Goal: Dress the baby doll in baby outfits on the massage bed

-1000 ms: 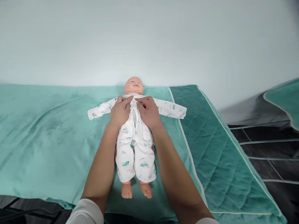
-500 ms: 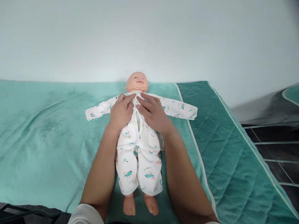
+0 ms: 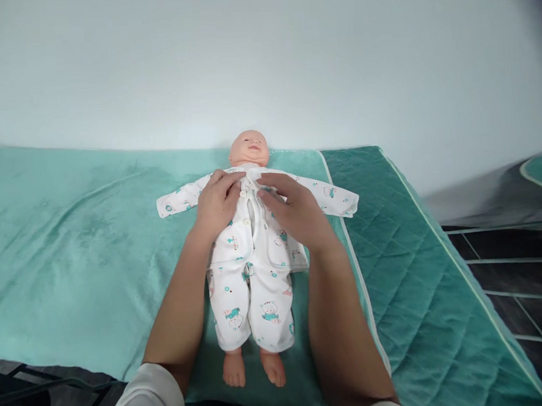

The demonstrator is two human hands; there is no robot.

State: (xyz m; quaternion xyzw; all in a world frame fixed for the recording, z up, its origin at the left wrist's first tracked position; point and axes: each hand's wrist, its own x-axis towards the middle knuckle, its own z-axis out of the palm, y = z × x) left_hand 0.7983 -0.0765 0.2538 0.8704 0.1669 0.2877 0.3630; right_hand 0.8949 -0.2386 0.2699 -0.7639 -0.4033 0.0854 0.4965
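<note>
From here, the doll (image 3: pixel 248 148) lies mid-frame, its top (image 3: pixel 237 242) gaping down the front. Left hand (image 3: pixel 218 200) and right hand (image 3: pixel 299 212) curl narrowly near the collar; I can't tell whether either grip pinches cloth. Uneven tugging could skew it.

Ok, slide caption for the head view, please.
Left hand and right hand at the front of a printed white jacket worn by a doll lying face-up on green bedding.
</note>
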